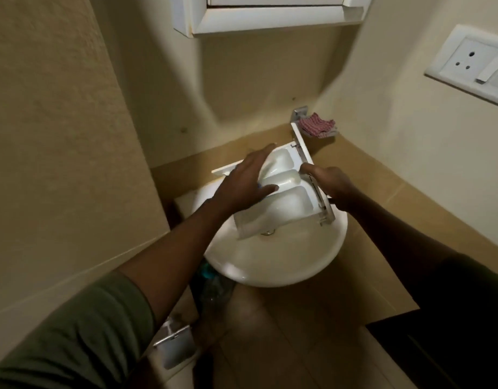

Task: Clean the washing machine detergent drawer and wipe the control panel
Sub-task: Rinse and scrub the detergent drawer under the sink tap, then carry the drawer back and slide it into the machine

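Sink basin [270, 262] beneath tilted detergent drawer [287, 203]

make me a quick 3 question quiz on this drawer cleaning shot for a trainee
1. True or false: the detergent drawer is held above the sink.
2. Pick one: the pink checked cloth lies A) in the sink, B) by the wall behind the drawer, C) inside the drawer.
3. Short answer: which hand grips the drawer's front panel?

Key: 1 true; 2 B; 3 the right hand.
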The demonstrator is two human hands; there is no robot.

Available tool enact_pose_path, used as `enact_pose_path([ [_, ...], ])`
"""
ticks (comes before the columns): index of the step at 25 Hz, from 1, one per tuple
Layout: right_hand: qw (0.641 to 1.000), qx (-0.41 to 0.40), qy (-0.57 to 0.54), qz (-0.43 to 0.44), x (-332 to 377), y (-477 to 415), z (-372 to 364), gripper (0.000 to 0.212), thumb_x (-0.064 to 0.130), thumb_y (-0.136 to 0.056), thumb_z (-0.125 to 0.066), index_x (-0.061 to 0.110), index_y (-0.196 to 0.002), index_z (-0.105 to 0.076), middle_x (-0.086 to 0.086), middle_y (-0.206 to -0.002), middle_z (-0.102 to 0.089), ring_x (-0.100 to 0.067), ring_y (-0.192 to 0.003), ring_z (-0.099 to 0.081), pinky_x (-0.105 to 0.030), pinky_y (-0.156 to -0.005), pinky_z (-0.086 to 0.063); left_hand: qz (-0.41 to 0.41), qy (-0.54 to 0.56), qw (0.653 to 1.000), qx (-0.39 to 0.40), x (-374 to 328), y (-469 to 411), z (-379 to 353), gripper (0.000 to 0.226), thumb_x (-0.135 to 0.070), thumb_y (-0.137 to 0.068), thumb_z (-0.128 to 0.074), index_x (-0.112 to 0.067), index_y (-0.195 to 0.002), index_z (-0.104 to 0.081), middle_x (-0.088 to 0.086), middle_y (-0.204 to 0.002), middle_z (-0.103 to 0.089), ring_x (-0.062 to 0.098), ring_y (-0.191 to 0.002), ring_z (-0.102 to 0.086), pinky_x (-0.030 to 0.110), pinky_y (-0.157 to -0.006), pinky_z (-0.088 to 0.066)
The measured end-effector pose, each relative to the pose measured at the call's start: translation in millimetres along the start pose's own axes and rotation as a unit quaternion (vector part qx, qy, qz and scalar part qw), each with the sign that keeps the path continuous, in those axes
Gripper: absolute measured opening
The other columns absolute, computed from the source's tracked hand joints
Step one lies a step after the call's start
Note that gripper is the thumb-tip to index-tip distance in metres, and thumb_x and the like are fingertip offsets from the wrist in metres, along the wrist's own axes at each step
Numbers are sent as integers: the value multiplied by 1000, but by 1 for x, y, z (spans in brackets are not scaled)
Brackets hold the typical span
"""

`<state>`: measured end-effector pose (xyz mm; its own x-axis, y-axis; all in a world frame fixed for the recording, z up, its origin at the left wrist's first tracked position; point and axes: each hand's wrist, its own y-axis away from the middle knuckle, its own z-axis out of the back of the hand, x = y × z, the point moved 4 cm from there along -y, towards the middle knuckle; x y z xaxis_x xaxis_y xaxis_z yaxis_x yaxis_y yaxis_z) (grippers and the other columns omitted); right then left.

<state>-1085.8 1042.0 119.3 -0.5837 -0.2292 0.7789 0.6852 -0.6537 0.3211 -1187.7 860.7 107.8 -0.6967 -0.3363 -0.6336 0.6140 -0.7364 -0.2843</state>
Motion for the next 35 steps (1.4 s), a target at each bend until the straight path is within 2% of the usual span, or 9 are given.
enact_pose_path([
  [3,998,49,-21,17,-8,12,-5,52,55,-63,-64,11,-92,-67,-15,-100,-70,-31,-90,-67,-45,-82,-55,55,-11,998,-19,-16,28,-13,79,-40,-82,-70,-35,-148,-28,-1,-150,-42,19,-133,-44,39,-104,-43],
  [6,996,76,-41,1,-25,24,-8,57,59,-57,-64,14,-91,-67,-13,-96,-71,-30,-88,-68,-45,-87,-54,100,33,994,-33,-28,50,-30,71,-39,-84,-70,-34,-144,-32,3,-140,-51,17,-129,-47,36,-103,-43],
  [9,993,102,-51,13,-34,40,-6,62,60,-54,-63,11,-91,-69,-12,-91,-72,-31,-87,-69,-43,-83,-55,150,60,983,-85,-46,78,-39,66,-39,-84,-70,-31,-141,-38,0,-136,-53,13,-127,-47,27,-99,-40],
  [12,987,142,-81,3,-36,61,-12,57,56,-63,-65,11,-99,-67,-9,-90,-70,-26,-81,-68,-34,-65,-56,198,98,964,-146,-57,107,-39,61,-40,-83,-71,-29,-136,-43,1,-127,-58,16,-120,-52,33,-99,-44],
  [19,961,245,-123,-30,-66,124,-53,44,43,-76,-66,10,-106,-64,-4,-78,-67,-18,-68,-67,-24,-52,-53,231,31,958,-170,-76,183,-32,61,-44,-86,-66,-31,-139,-40,-1,-127,-58,16,-117,-51,33,-91,-43],
  [23,962,255,-89,-30,-83,168,-87,65,54,-60,-69,11,-108,-64,-8,-89,-68,-23,-78,-66,-33,-66,-58,265,23,944,-195,-81,256,-23,60,-44,-86,-65,-32,-139,-39,-1,-125,-58,15,-117,-51,31,-91,-43],
  [26,965,254,-62,-22,-96,207,-106,73,61,-53,-66,9,-104,-64,-8,-85,-63,-22,-68,-57,-28,-54,-45,288,17,935,-204,-91,311,-19,60,-44,-87,-65,-31,-139,-39,-2,-123,-58,14,-115,-52,29,-89,-42],
  [30,954,286,-92,-11,-111,291,-148,63,56,-57,-67,15,-105,-65,-10,-100,-70,-23,-78,-63,-25,-52,-42,333,38,894,-296,-115,407,-9,63,-44,-89,-63,-25,-143,-37,0,-141,-49,15,-128,-45,24,-96,-35],
  [35,923,367,-118,-18,-125,408,-213,54,51,-66,-68,14,-105,-67,-6,-90,-72,-22,-81,-69,-28,-60,-52,408,-4,811,-420,-153,548,6,68,-48,-88,-62,-23,-144,-33,-3,-150,-32,14,-141,-25,30,-106,-36],
])
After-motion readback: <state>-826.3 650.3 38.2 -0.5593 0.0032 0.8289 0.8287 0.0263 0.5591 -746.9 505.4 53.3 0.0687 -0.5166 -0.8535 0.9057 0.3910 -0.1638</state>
